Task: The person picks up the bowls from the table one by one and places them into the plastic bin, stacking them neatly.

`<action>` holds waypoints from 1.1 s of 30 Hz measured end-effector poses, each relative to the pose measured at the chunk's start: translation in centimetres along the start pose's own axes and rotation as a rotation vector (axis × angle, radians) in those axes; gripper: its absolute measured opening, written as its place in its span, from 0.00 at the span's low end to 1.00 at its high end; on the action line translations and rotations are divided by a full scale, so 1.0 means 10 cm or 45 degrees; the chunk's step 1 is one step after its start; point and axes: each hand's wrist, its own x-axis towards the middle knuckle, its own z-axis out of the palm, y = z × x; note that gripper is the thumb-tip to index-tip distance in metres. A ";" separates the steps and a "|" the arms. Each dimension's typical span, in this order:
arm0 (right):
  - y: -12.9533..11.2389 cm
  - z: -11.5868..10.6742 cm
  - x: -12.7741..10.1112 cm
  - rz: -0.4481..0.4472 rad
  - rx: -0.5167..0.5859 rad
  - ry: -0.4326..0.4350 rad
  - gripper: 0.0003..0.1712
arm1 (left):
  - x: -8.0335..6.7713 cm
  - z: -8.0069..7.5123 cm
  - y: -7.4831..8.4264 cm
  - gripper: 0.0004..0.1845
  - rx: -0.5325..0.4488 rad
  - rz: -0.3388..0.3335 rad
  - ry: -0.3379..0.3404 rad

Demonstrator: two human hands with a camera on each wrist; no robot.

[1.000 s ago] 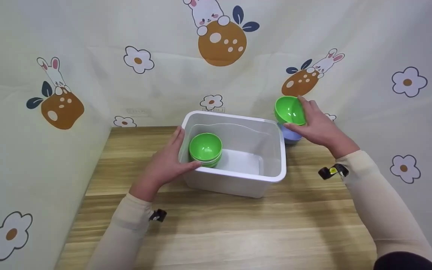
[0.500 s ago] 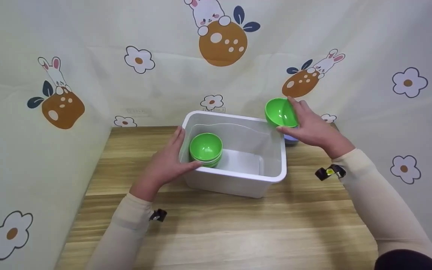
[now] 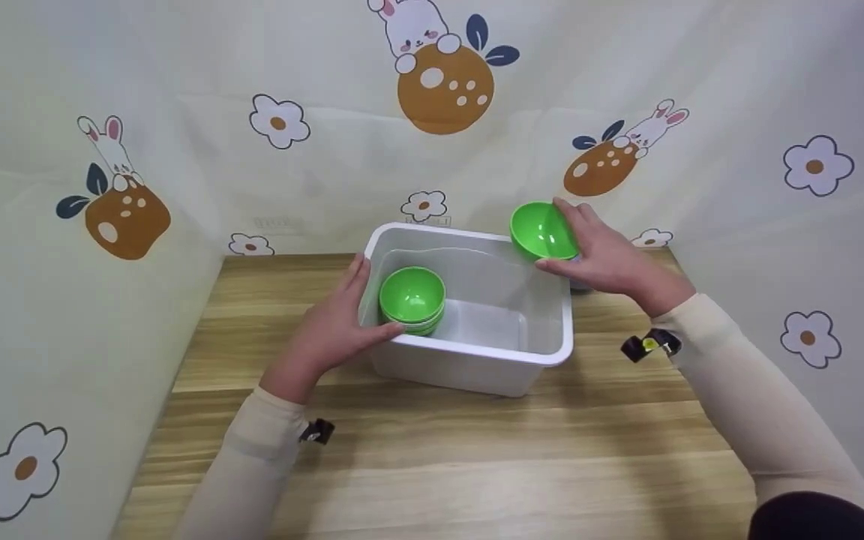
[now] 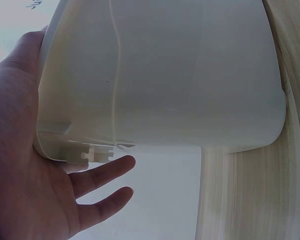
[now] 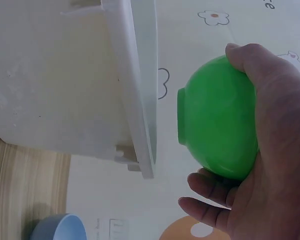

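A white plastic bin [image 3: 477,352] stands on the table, with a stack of green bowls [image 3: 412,296] in its left end. My left hand [image 3: 331,315] holds the bin's left end, thumb over the front rim. In the left wrist view, two fingers [image 4: 107,175] of that hand stick out past the bin's wall. My right hand [image 3: 604,251] grips a green bowl [image 3: 541,231] by its rim, tilted, over the bin's back right corner. The right wrist view shows the bowl's foot facing the bin. A blue bowl [image 5: 60,229] sits on the table beyond the bin's right end, mostly hidden in the head view.
The wood-grain table [image 3: 439,465] extends in front of the bin. A pale cloth backdrop [image 3: 342,172] with rabbits, oranges and flowers encloses the back and both sides.
My right hand has carried the green bowl leftward and slightly down, from above the blue bowl to over the bin's back right corner. The left hand and bin have stayed put.
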 end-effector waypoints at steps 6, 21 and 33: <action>-0.06 0.04 0.04 -0.044 -0.012 -0.022 0.67 | 0.00 -0.01 0.00 0.74 0.016 -0.010 -0.006; -0.28 0.13 0.10 -0.155 -0.040 -0.061 0.68 | -0.01 0.00 0.00 0.74 -0.002 -0.005 -0.005; -0.45 0.18 0.18 -0.207 -0.075 -0.107 0.70 | -0.01 0.00 0.01 0.74 0.000 -0.007 -0.001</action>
